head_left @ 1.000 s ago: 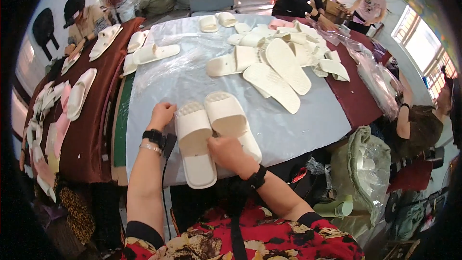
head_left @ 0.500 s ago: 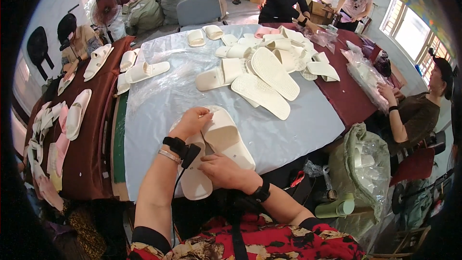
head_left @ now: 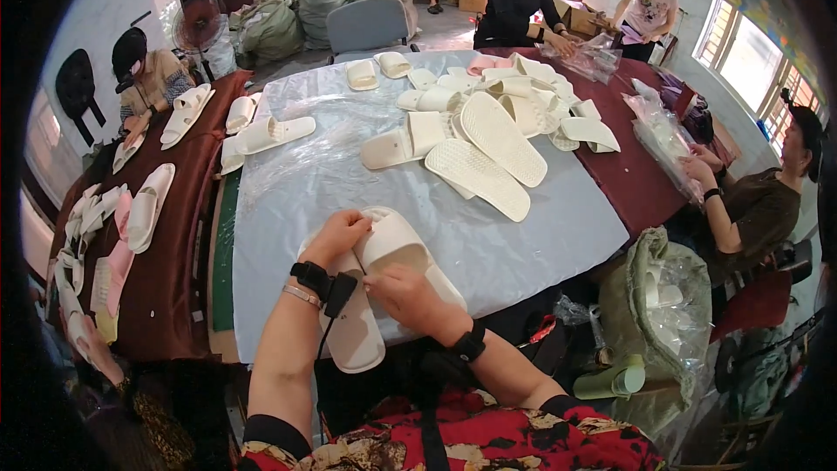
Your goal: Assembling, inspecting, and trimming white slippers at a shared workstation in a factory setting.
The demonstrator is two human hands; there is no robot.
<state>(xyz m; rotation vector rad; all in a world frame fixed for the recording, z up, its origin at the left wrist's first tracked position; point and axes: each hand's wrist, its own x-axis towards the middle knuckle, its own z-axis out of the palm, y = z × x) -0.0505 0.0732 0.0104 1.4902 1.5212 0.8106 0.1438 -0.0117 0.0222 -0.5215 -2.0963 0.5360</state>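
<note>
Slippers front and centre: a white pair sits at the near edge of the surface (head_left: 288, 192), at six o'clock from the big pile. Left hand (head_left: 338, 234) curls over the strap end of the left slipper (head_left: 353, 331), fingers closed down on it, and that slipper's sole runs toward the person and hangs slightly past the edge. Right hand (head_left: 410, 292) wraps the right slipper (head_left: 394, 244) from below, grip closed around its sole just under the strap. The two slippers touch side by side, straps up.

Up at one o'clock lies the pile of white slippers (head_left: 488, 122), several sole-up, well apart from the pair. At nine o'clock more slippers (head_left: 144, 205) line the dark red cloth. At three o'clock a co-worker's hand (head_left: 697, 170) handles clear bags (head_left: 654, 126).

My read: matching the pair goes best if both heels are squared together and the straps line up before anything else. Keeping the overhanging sole supported looks wise, since it could tip off the edge. A firm, even hold on both soles should stop them sliding apart.
</note>
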